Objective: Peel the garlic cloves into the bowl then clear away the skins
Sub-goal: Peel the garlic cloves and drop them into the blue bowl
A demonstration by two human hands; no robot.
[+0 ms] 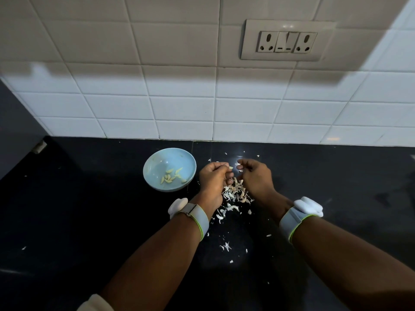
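Note:
A light blue bowl sits on the black counter and holds several peeled garlic cloves. Just right of it, my left hand pinches a small garlic clove between curled fingertips. My right hand hovers close beside it with fingers curled, its fingertips a short gap from the clove; I cannot tell whether it holds a bit of skin. Below and between both hands lies a pile of garlic skins, with what may be unpeeled cloves mixed in.
Loose skin flakes are scattered on the black counter toward me and behind the hands. A white tiled wall with a socket plate rises behind. Both wrists wear bands with white devices.

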